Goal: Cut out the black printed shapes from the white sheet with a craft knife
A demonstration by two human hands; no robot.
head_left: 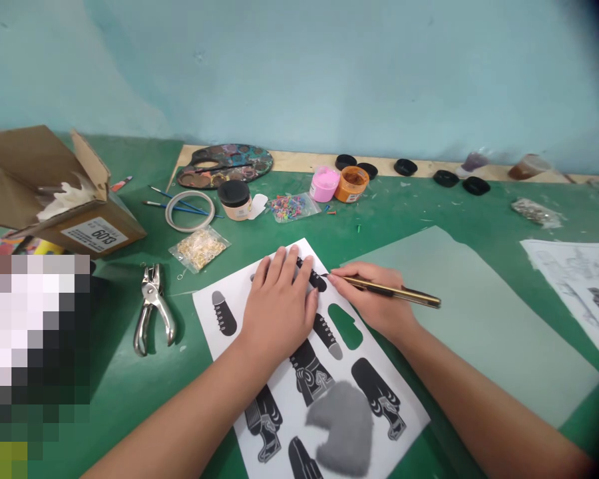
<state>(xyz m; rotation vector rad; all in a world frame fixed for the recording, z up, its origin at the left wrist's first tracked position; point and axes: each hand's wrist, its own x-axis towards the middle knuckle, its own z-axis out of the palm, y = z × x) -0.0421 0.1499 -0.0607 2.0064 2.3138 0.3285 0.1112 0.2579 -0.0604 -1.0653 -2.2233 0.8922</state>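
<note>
R hand (374, 299) pinches a gold pen (394, 291) near its tip w/ thumb and fingers. The pen lies almost flat, long axis approx 9-to-3, tip at 9 o'clock, tail out past the wrist at 3. The tip meets a black strip printed on the white sheet (347, 367), just beside L fingertips. L hand (279, 303) lies palm down on the sheet, fingers slightly spread, pointing to 12. A cut-out hole (347, 326) sits just under the R hand. The sheet's long edges run 10-to-4. Pale green paper (479, 319) is at 3. A hole punch (152, 309) lies at 9, w/ bare counter (130, 372) around it.
</note>
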